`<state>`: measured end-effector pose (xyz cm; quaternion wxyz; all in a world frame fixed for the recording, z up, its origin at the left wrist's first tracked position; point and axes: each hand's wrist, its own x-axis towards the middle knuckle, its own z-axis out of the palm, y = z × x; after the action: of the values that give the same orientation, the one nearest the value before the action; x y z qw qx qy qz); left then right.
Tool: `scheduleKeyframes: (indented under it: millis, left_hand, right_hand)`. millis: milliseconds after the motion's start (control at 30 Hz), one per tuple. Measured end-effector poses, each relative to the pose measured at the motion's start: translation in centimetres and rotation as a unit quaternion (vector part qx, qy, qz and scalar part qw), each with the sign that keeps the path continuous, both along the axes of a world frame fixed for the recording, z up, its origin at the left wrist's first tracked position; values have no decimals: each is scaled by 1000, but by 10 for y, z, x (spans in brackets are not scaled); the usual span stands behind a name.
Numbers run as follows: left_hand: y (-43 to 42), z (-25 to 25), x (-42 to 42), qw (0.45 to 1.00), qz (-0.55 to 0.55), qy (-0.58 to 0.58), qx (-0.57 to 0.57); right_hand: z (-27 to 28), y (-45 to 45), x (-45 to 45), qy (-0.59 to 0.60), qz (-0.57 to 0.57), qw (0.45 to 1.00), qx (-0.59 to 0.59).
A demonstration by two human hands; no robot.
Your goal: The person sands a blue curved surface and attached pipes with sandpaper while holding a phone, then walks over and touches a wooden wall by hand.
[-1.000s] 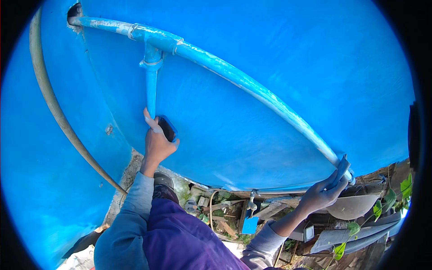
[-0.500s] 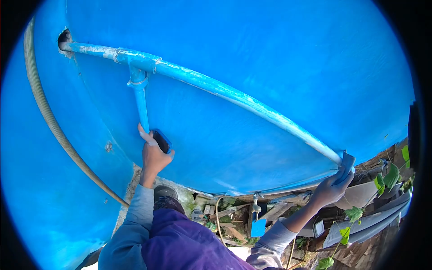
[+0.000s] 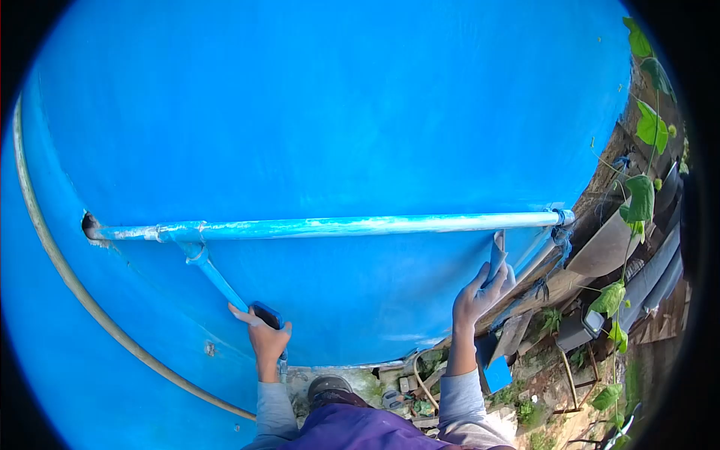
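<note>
A light-blue pipe (image 3: pixel 360 226) with scuffed whitish patches runs across the blue wall. From its tee joint (image 3: pixel 187 234) at the left, a thinner branch pipe (image 3: pixel 219 283) slants down to my left hand (image 3: pixel 268 346). That hand is closed on a dark, rounded rectangular object (image 3: pixel 267 316) resembling a phone, with its thumb by the branch pipe's lower end. My right hand (image 3: pixel 478 298), dusted with whitish powder, pinches a folded grey piece of sandpaper (image 3: pixel 498 253) just under the pipe's right part. Whether the sandpaper touches the pipe is unclear.
A long hose-like tube (image 3: pixel 97 311) curves along the left wall. The pipe enters a hole (image 3: pixel 90 223) there. At right are a leafy vine (image 3: pixel 640 199), grey sheets (image 3: pixel 651 270) and wood scraps. A shoe (image 3: pixel 328 384) stands below among debris.
The view has turned, so the pipe looks level now. My right hand has moved left from the pipe's right end, with the sandpaper. My left hand keeps its grip beside the branch pipe.
</note>
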<state>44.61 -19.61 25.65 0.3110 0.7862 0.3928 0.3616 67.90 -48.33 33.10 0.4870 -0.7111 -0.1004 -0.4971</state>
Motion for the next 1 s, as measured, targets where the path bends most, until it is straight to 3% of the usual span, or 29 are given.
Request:
scheduleKeyframes:
  millis: [100, 167, 233, 300, 333, 400, 467, 533, 567, 600, 667, 733, 867, 967, 1000]
  left_hand:
    - [-4, -1, 1, 999, -5, -25, -21]
    - [2, -16, 4, 996, 3, -88, 36]
    - [-1, -7, 4, 998, -16, -65, 16]
    - [-4, -7, 4, 999, -43, -13, -16]
    - [0, -14, 4, 998, -42, -43, -11]
    - [3, -17, 3, 995, -50, -88, -26]
    - [7, -13, -1, 994, -88, -55, -33]
    - [4, -13, -3, 994, -88, -47, -39]
    - [11, -19, -4, 994, -94, -40, -36]
    - [21, -30, -6, 993, -104, -20, -56]
    - [19, -27, -2, 989, -129, 5, -70]
    - [-1, -15, 3, 988, -101, -93, -66]
    - [23, -34, 0, 984, -144, -80, -74]
    - [23, -40, -1, 986, -115, -119, -29]
    - [23, -38, -3, 986, -104, -132, -14]
  right_hand:
    - [29, -14, 35, 21, 30, 995, 91]
    - [42, -10, 46, 0, 8, 991, 130]
    - [39, 25, 25, -4, -53, 999, -5]
    - [20, 49, -15, -45, 21, 982, -182]
    - [3, 47, -14, -37, 6, 985, -170]
    - [-36, 44, -4, -154, 3, 936, -318]
    - [-30, 20, 7, -31, 11, 985, -167]
    - [-14, -9, 35, 84, -66, 989, -98]
    - [-12, -12, 50, 92, -71, 989, -94]
    - [-14, -13, 65, 99, -57, 993, -5]
    - [-14, -8, 59, 118, -45, 990, 63]
    - [-23, 15, 21, 123, -15, 992, -5]
    - [-73, 24, -20, 147, 60, 982, -97]
    - [-64, -7, 21, 173, -10, 984, -32]
    - [-58, -21, 47, 182, -16, 982, 38]
